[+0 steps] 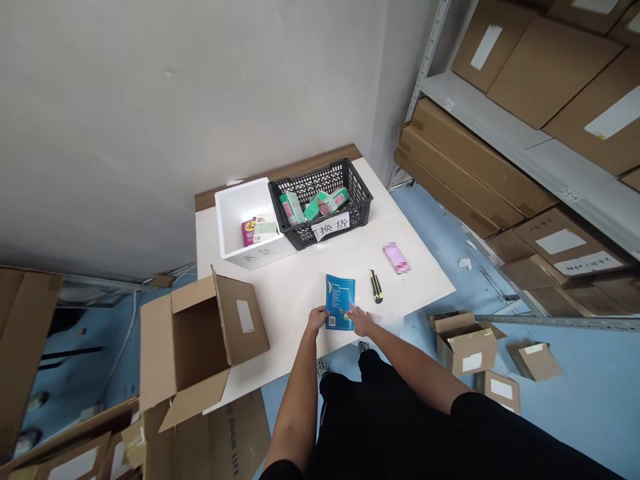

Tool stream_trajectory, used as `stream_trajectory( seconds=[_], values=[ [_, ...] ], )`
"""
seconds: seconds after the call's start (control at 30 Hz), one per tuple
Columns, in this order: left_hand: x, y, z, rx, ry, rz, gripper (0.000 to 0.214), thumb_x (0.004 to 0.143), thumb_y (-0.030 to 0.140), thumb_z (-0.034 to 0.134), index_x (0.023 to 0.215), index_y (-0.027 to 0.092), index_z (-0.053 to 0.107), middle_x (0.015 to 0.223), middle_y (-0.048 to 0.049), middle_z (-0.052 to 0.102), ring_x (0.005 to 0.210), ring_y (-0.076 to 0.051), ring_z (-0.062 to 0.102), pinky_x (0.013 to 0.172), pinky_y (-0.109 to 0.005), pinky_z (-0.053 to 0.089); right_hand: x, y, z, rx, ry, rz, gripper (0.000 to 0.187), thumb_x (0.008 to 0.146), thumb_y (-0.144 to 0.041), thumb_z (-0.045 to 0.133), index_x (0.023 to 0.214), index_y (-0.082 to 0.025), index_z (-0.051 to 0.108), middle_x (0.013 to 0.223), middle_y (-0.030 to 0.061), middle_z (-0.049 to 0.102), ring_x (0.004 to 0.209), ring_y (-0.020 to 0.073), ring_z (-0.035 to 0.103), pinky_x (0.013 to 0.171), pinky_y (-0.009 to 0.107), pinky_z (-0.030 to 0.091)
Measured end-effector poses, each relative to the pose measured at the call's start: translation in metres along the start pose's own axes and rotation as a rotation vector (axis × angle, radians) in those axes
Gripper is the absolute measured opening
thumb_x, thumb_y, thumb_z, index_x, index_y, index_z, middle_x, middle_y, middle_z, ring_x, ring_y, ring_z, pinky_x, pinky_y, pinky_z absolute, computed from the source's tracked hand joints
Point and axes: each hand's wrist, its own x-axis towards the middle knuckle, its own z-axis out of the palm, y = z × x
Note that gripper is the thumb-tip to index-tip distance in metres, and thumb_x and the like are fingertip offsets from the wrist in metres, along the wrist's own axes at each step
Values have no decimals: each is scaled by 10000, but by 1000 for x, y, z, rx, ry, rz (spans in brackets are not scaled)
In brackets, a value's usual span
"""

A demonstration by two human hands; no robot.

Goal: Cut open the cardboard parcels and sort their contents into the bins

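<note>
A blue book (340, 301) with white print and a barcode near its lower left corner lies on the white table (310, 267), close to the front edge. My left hand (318, 318) is closed at the book's left edge, its thumb on the cover. At the right edge my right hand (360, 320) rests with fingers spread on the cover. Just right of the book lies a yellow and black utility knife (375, 287). Beyond the knife is a pink, pixelated item (397, 258).
A white box (257, 259) holds a few booklets; beside it, a black plastic crate (360, 208) contains green boxes. An open cardboard carton (200, 343) stands at the table's left. Shelves with cartons (550, 73) rise on the right, and small cartons (466, 347) sit on the floor.
</note>
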Motion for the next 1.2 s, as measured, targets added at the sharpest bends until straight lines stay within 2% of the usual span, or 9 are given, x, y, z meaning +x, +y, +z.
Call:
stream_trajectory(
  seconds=[0.07,0.17,0.3,0.5,0.7,0.87,1.0,1.13,1.2],
  values=[
    [-13,8,1,-69,-30,19,267,651,251,797,902,165,768,781,-61,777,777,-233,739,741,-355,582,-1,1,-4,129,52,-23,797,790,-120,650,1566,-239,512,1747,94,240,1609,402,162,1263,616,236],
    [-33,23,-4,-161,-63,79,421,634,334,838,1007,148,776,839,-85,794,800,-243,750,765,-372,587,-6,4,-20,282,193,-32,717,890,-273,629,1587,-209,471,1695,131,367,1590,372,253,1262,533,290],
    [-62,48,-20,-275,-112,209,585,595,471,881,1070,146,774,971,-115,812,888,-256,761,831,-373,584,-17,2,-64,771,271,19,757,899,-445,661,1587,-234,425,1558,174,535,1428,333,533,1133,506,465],
    [-110,88,-53,-464,-171,429,642,620,488,924,1148,159,764,1087,-132,800,992,-273,751,919,-394,573,-47,-34,-151,1156,143,-356,574,695,-397,834,1215,-234,653,1169,88,750,1087,287,732,980,471,558],
    [-146,135,-85,-466,-162,540,931,629,404,942,1487,298,598,1419,-132,665,1207,-319,682,942,-401,591,-87,-74,-220,1173,205,-589,567,728,-402,829,1235,-287,604,1158,27,735,1027,238,740,860,373,590],
    [-156,155,-93,-445,-120,584,953,611,434,951,1488,291,606,1459,-136,633,1180,-331,690,920,-414,605,-113,-88,-241,1132,100,-682,644,768,-429,838,1321,-326,525,1296,41,707,1064,225,731,782,302,585],
    [-152,157,-102,-457,-89,620,929,612,449,952,1465,260,635,1418,-142,665,1144,-315,705,930,-423,595,-122,-99,-249,1129,50,-731,669,746,-410,865,1314,-305,528,1202,52,748,950,211,751,677,246,563],
    [-146,171,-116,-386,263,632,800,598,469,945,1322,197,739,1257,-147,752,1117,-294,711,1007,-453,562,-121,-129,-257,1110,177,-793,602,763,-414,849,1278,-287,566,1205,66,743,959,229,756,696,285,591],
    [-147,186,-114,-359,326,680,748,667,498,899,1328,190,733,1253,-149,760,1143,-291,705,1025,-458,555,-118,-150,-254,1067,279,-833,561,763,-397,839,1252,-286,586,1292,70,712,1028,235,747,802,342,608]
  ],
)
